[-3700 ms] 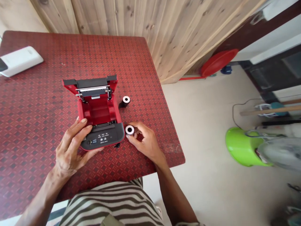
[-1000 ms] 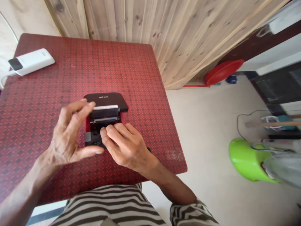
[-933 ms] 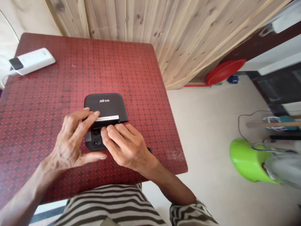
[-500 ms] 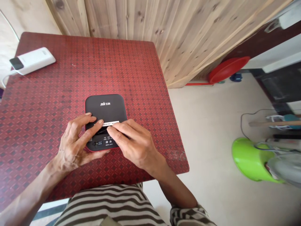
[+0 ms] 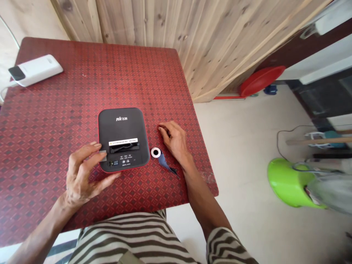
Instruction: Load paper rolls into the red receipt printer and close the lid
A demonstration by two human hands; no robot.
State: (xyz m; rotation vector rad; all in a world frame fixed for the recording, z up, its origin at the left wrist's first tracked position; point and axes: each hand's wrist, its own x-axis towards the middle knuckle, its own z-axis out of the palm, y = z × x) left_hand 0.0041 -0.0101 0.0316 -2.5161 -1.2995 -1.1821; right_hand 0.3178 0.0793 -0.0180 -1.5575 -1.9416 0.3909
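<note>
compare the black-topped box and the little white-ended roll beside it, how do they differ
Size: the box looks far larger than the roll.
Shape: the box has a broad, flat top with rounded corners, while the roll shows a round white end with a dark centre.
Contact: the left hand touches the box but not the roll.
Both rest on the red patterned table.

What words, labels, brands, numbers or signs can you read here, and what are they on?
"FEIE", then Chinese characters, the second blurred: on the black lid of the printer.
Yellow warning triangle: on the white label strip; its Chinese text is too small to read.
Button markings on the printer's control panel: too small to read.
Faint mark on the white power bank: unreadable.
</note>
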